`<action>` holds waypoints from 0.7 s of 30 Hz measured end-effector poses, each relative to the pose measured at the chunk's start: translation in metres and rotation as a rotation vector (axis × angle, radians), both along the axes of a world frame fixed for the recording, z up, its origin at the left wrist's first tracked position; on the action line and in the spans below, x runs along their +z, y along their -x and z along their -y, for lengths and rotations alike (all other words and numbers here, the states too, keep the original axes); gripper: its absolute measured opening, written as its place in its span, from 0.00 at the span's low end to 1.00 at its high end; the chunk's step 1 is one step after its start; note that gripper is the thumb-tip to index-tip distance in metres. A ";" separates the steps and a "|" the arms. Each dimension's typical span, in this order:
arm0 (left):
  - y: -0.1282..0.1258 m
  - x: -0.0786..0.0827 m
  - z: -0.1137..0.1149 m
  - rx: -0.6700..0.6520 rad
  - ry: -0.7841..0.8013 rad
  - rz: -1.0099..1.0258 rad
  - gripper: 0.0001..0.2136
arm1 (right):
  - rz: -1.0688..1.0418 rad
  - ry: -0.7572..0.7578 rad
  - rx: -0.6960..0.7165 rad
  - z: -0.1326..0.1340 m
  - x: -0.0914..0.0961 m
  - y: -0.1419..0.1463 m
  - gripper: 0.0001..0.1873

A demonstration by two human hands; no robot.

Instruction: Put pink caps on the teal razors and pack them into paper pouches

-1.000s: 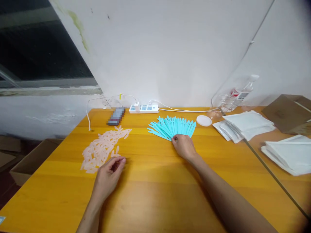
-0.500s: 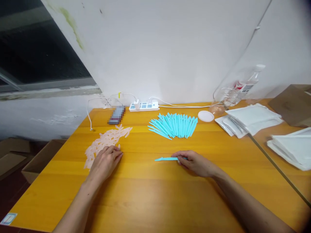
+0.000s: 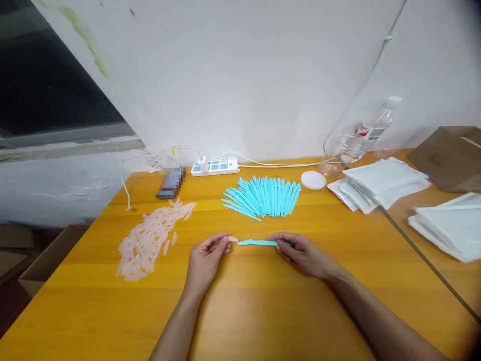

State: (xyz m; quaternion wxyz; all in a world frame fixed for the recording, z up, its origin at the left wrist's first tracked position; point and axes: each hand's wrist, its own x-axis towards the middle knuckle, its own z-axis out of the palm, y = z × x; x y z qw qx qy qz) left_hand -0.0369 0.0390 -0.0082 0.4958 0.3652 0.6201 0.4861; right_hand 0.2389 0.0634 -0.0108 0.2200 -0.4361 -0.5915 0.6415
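My right hand pinches one turquoise plastic stick by its end, with the pointed tip facing left. My left hand pinches a small pale pink cap just left of that tip; the two are close but apart. Behind them a fan-shaped pile of turquoise sticks lies on the yellow wooden table. A heap of pale pink caps is spread to the left of my left hand.
A white power strip with cables and a blurred dark object lie at the table's back. A white round lid, a plastic bottle, stacks of white pouches and a cardboard box sit at the right.
My left hand took a pink cap from the heap and moved right to the stick's tip. My right hand drew one turquoise stick out of the fan toward me.
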 end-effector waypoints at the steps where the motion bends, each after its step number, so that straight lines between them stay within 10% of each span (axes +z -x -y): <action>1: 0.001 -0.001 0.001 -0.002 -0.001 -0.010 0.21 | -0.005 0.002 0.000 -0.001 0.000 0.000 0.27; 21: -0.015 0.003 0.005 -0.153 0.066 0.009 0.22 | -0.010 -0.031 -0.003 0.000 -0.004 -0.001 0.25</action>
